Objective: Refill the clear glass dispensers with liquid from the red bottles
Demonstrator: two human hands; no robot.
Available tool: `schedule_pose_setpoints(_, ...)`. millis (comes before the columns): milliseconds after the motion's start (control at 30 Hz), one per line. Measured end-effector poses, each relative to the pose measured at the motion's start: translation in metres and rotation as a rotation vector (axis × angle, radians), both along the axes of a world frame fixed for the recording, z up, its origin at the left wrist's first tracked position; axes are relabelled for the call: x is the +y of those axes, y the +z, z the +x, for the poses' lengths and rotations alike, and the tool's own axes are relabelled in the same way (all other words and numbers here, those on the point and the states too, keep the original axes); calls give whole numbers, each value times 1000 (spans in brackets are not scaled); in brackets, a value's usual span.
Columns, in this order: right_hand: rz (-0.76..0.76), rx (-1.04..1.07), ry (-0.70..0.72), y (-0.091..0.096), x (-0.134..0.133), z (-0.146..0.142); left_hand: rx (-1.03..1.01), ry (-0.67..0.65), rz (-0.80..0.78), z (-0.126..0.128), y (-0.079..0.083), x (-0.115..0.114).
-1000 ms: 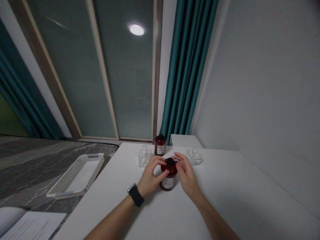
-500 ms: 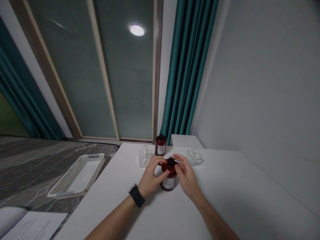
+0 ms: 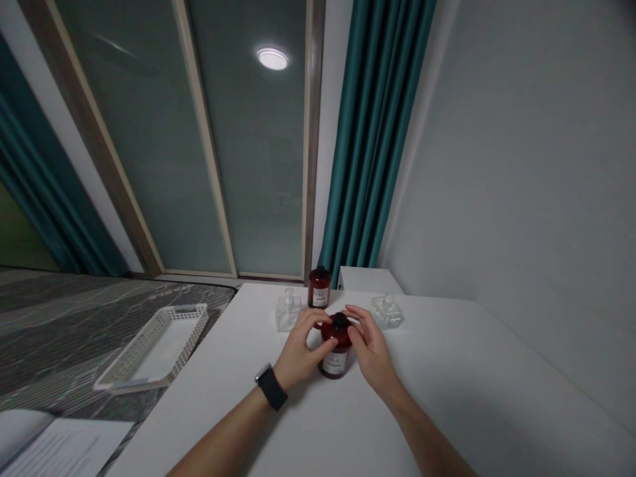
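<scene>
A dark red-brown bottle (image 3: 336, 361) with a black cap and a pale label stands upright on the white table (image 3: 342, 430). My left hand (image 3: 301, 348) curves round its left shoulder, thumb in front and fingers behind. From the other side, my right hand (image 3: 370, 344) has its thumb and fingers against the right shoulder of the same bottle. Part of the fingers is hidden behind the bottle. Behind it stands a second bottle (image 3: 318, 288) of the same kind. A clear square glass bottle (image 3: 289, 313) is left of my hands, and a clear faceted glass bottle (image 3: 387, 311) to the right.
A white perforated basket (image 3: 186, 344) rests on the grey patterned surface to the left. An open book (image 3: 74, 447) lies at the lower left. Beyond the table's far edge are a small white cabinet (image 3: 372, 279) and a teal curtain (image 3: 372, 146). A grey wall borders the right.
</scene>
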State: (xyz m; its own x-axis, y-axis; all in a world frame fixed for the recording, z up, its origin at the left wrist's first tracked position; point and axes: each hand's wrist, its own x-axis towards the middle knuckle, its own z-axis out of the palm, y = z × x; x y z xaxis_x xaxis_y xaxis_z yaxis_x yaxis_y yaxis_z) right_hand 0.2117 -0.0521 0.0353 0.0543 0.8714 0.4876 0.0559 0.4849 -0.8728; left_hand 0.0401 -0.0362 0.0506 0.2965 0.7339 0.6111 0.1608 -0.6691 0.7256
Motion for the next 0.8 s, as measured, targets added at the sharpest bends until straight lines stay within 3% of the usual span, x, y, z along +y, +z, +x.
schedule_pose_setpoints(133, 6, -40, 50, 1, -1, 0, 5, -3, -7, 0, 1, 0)
schedule_pose_setpoints(300, 32, 12, -20, -1, -1, -1, 8, 0, -6, -1, 1, -1)
schedule_pose_setpoints(467, 23, -49, 48, -2, -2, -3, 19, -5, 12, -1, 0, 0)
schedule_pose_setpoints(633, 49, 2, -4, -1, -3, -4, 13, -15, 14, -1, 0, 0)
schedule_pose_setpoints(800, 32, -65, 70, -2, -2, -4, 16, -12, 19, -1, -1, 1)
